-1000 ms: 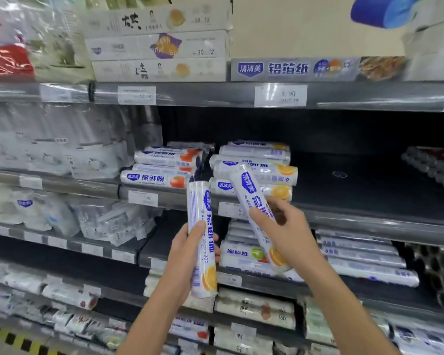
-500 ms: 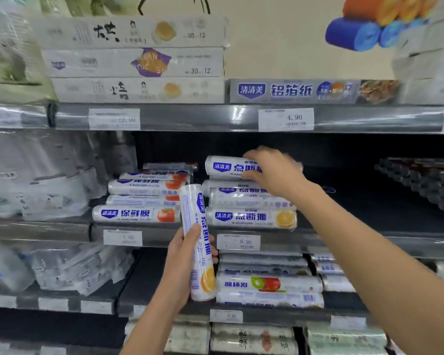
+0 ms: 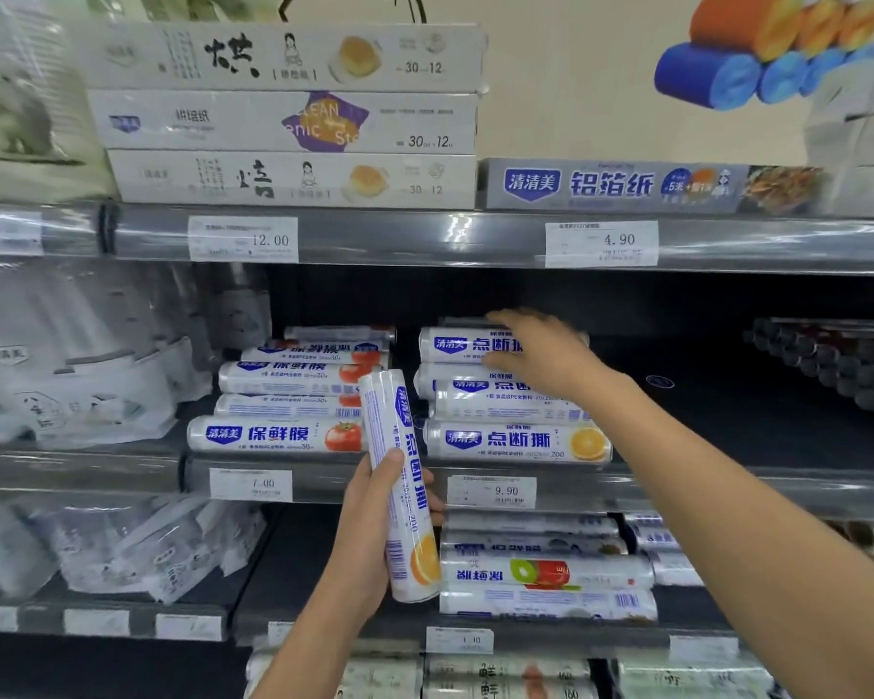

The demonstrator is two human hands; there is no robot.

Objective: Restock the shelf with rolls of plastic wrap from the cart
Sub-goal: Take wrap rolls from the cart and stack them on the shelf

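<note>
Hardly anything has been moved since 0.5 s ago: top roll (image 3: pixel 452 344) is lying on the orange-label stack (image 3: pixel 515 441) on the shelf (image 3: pixel 727 421), covered by the released right grip (image 3: pixel 538 355). Held upright, the second roll (image 3: pixel 389 421) is grasped by the left grip (image 3: pixel 369 537).

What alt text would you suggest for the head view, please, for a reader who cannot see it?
A person's right hand is on the top roll of a stack of orange-label plastic wrap on a shop shelf, while the left hand holds a second roll upright in front.
</note>
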